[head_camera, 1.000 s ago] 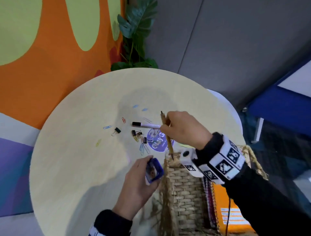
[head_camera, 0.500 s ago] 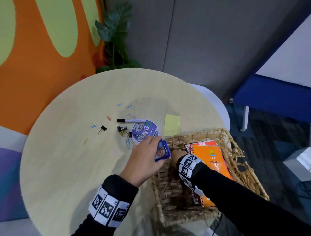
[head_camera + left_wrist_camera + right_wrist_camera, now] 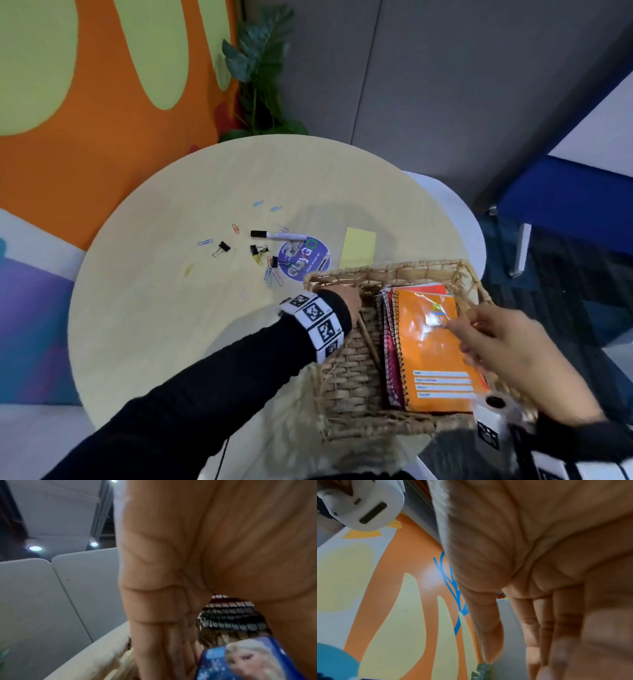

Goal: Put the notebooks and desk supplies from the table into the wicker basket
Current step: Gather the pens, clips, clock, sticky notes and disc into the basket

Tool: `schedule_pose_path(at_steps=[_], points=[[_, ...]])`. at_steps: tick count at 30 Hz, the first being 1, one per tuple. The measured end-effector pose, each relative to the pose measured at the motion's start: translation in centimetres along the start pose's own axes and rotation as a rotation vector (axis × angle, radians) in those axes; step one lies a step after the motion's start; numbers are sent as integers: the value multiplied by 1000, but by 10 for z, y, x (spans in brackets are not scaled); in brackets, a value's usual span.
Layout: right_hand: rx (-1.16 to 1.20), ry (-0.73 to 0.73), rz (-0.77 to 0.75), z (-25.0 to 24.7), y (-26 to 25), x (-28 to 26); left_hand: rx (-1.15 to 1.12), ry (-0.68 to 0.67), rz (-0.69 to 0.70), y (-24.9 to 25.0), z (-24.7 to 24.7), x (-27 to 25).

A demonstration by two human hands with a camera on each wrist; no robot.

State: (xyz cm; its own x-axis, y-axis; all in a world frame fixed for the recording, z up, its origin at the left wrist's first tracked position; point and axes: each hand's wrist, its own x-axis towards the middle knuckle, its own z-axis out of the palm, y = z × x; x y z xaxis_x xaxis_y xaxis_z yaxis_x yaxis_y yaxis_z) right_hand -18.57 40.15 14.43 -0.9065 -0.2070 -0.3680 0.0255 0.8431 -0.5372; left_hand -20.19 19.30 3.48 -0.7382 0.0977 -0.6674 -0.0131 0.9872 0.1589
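Observation:
The wicker basket point(image 3: 394, 268) stands at the table's near right edge. In it lie an orange spiral notebook point(image 3: 431, 356) on red ones and a pencil point(image 3: 369, 341) along the left side. My left hand point(image 3: 346, 297) reaches down into the basket's left end. In the left wrist view its fingers point(image 3: 159, 649) and thumb pinch a small blue picture box point(image 3: 248, 661). My right hand point(image 3: 474, 339) hovers over the notebook with its fingers point(image 3: 488, 628) straight and holding nothing.
On the round table point(image 3: 154, 342) lie a black-capped marker point(image 3: 277, 235), a purple round sticker point(image 3: 305, 258), a yellow sticky pad point(image 3: 358, 247), binder clips point(image 3: 222, 247) and several scattered paper clips. A potted plant point(image 3: 260, 68) stands behind the table.
My left hand carried the blue box from the basket's rim down inside. My right hand let go of the pencil in the basket and rose to the right.

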Motion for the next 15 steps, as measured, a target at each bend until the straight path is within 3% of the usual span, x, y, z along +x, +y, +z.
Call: schedule_pose_path(at_steps=[1, 6, 8, 11, 13, 15], points=[[19, 3, 21, -3, 10, -10, 9, -41, -24, 2, -1, 5], [80, -63, 198, -4, 48, -39, 27, 13, -97, 18, -2, 11], [73, -96, 238, 0, 53, -41, 161, -65, -277, 32, -10, -3], [18, -101, 216, 8, 52, -38, 138, -167, -350, 46, -17, -12], [-14, -109, 185, 11, 47, -33, 14, -150, -317, 39, -17, -4], [-21, -127, 161, 11, 39, -26, -152, -43, -140, 25, -22, 1]])
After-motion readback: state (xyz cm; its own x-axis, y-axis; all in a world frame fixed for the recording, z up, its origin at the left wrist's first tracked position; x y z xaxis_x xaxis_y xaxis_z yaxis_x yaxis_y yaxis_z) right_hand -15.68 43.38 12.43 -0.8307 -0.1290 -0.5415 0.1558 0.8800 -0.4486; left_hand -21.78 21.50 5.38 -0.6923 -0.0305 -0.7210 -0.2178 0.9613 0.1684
